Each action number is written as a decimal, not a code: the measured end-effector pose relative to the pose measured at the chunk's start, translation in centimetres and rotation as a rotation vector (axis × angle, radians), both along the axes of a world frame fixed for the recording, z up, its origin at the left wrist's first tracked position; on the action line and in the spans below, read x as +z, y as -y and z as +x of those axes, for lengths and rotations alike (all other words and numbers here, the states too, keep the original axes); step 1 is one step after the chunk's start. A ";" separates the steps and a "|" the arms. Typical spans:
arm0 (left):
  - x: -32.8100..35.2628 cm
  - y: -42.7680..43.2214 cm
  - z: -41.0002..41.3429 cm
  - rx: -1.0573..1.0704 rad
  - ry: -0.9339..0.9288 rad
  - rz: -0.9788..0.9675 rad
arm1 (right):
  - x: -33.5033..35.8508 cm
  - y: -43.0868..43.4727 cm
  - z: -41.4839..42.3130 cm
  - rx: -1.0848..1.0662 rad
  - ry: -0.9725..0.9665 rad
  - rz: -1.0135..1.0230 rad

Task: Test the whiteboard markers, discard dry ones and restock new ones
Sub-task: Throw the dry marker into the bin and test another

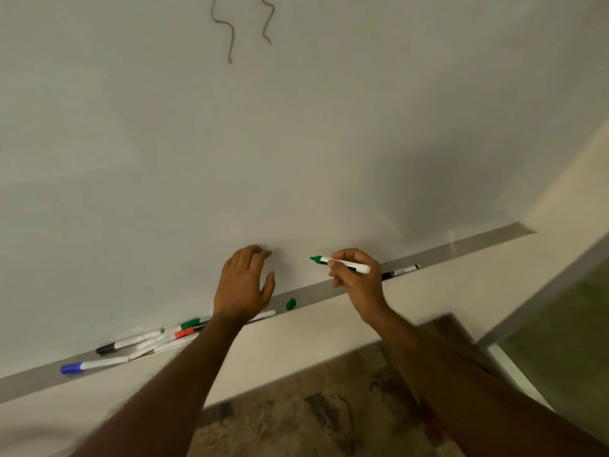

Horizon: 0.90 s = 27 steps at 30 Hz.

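My right hand (354,278) grips an uncapped green marker (342,263), its tip pointing left just off the whiteboard (296,143). Its green cap (291,304) lies on the metal tray (461,250) below. My left hand (245,282) is held in front of the board's lower edge with fingers relaxed and slightly curled, holding nothing. Left of it on the tray lie several markers: a blue-capped one (94,365), a black one (127,344), a red one (186,332) and a green one (190,323). Another black marker (400,272) lies on the tray right of my right hand.
Two faint grey squiggles (244,28) are drawn high on the board. Below the tray is a pale wall, then patterned carpet (329,407). A glass panel with a metal frame (543,291) stands at the right.
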<state>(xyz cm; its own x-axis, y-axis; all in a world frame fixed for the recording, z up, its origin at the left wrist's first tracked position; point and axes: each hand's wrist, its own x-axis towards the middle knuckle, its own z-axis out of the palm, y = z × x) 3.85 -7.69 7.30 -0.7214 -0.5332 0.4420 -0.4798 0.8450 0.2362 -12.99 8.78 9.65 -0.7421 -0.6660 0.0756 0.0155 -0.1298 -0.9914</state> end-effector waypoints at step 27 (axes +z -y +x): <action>-11.2 -0.8 -8.7 0.289 0.476 0.469 | -7.4 -3.3 -4.5 0.083 0.120 0.272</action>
